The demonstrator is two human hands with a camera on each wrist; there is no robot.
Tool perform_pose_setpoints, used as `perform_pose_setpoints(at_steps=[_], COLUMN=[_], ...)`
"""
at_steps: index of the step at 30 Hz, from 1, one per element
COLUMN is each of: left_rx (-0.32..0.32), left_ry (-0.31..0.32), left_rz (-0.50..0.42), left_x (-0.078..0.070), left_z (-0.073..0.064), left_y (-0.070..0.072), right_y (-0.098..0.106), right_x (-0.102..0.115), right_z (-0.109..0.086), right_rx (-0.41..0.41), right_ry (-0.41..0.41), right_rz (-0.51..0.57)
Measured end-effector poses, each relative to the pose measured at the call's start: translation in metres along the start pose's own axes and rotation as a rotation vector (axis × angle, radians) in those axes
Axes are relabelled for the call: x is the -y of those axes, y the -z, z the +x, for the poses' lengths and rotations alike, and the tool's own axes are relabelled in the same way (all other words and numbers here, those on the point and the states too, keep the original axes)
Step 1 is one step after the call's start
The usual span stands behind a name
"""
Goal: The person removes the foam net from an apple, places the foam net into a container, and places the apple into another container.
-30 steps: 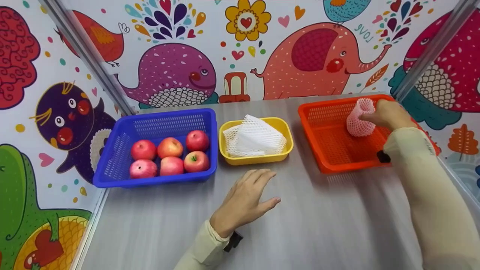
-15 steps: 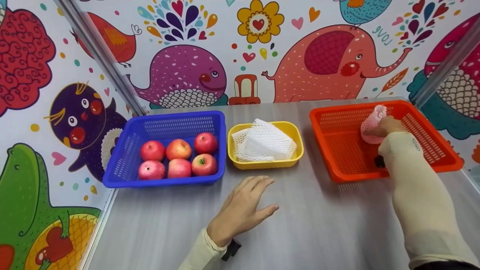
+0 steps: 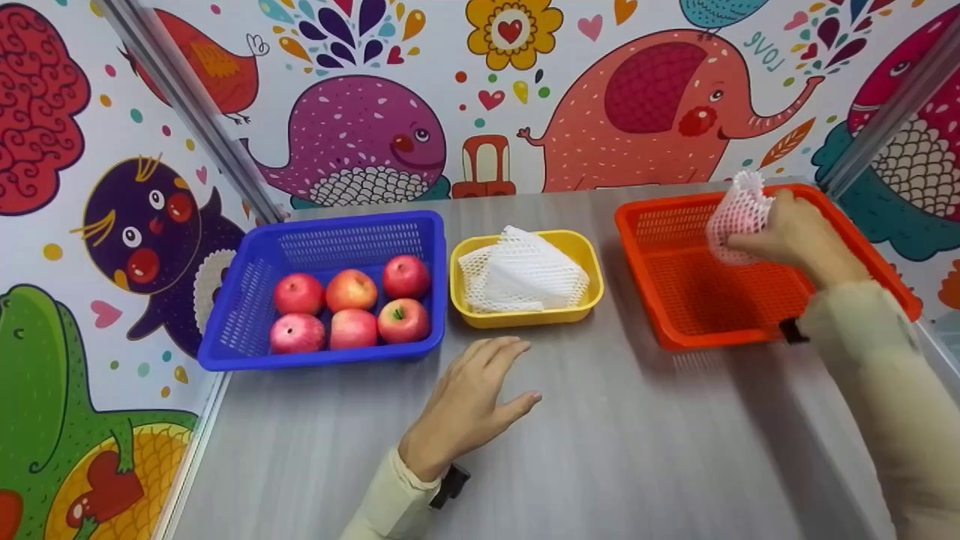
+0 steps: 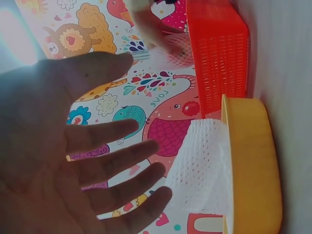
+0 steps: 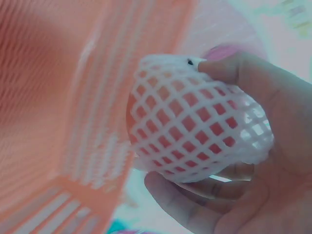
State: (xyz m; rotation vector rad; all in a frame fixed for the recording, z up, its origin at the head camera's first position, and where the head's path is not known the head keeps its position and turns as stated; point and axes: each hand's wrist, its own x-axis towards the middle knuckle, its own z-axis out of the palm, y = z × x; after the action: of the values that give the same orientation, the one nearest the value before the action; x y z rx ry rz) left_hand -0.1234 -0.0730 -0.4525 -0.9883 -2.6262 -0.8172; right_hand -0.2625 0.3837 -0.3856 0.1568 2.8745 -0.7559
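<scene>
My right hand (image 3: 806,236) holds a netted apple (image 5: 183,117), with thumb and fingers around its white foam net. Red skin shows through the mesh in the right wrist view. The netted apple is at the level of the orange-red basket's (image 3: 652,322) rim or just above it, near the back. My left hand (image 3: 465,401) is held over the table with fingers extended and thumb apart, touching nothing. Nearest to it is the yellow tray (image 3: 525,319), which holds white foam nets (image 3: 532,274).
At the left stands a blue basket (image 3: 322,362) with several bare apples (image 3: 352,289). Patterned walls (image 3: 360,135) enclose the grey table (image 3: 600,427) at the back and sides.
My right hand went lower into the orange-red basket with the netted apple, then came back up still holding it. My left hand has hardly moved. The head view has shifted slightly.
</scene>
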Motion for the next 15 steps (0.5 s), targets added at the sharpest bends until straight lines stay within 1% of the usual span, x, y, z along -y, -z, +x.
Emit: perform_pose_setpoints(at_steps=[3, 6, 8, 11, 13, 15], left_rx=[-0.021, -0.037, -0.048, -0.059, -0.065, -0.070], left_ry=[0.005, 0.012, 0.013, 0.016, 0.027, 0.042], left_rz=[0.002, 0.004, 0.008, 0.014, 0.016, 0.017], left_x=[0.001, 0.001, 0.002, 0.002, 0.002, 0.002], left_z=[-0.005, -0.010, -0.013, -0.017, -0.020, -0.022], left_y=[0.004, 0.007, 0.008, 0.010, 0.011, 0.012], right_y=[-0.016, -0.040, -0.057, -0.077, -0.085, -0.091], right_x=[0.026, 0.048, 0.059, 0.071, 0.076, 0.080], right_z=[-0.038, -0.078, -0.100, -0.122, -0.131, -0.136], right_rx=[-0.059, -0.111, -0.136, -0.164, -0.178, -0.180], right_ry=[0.137, 0.256, 0.333, 0.425, 0.458, 0.467], right_rz=[0.020, 0.032, 0.015, -0.002, -0.009, -0.002])
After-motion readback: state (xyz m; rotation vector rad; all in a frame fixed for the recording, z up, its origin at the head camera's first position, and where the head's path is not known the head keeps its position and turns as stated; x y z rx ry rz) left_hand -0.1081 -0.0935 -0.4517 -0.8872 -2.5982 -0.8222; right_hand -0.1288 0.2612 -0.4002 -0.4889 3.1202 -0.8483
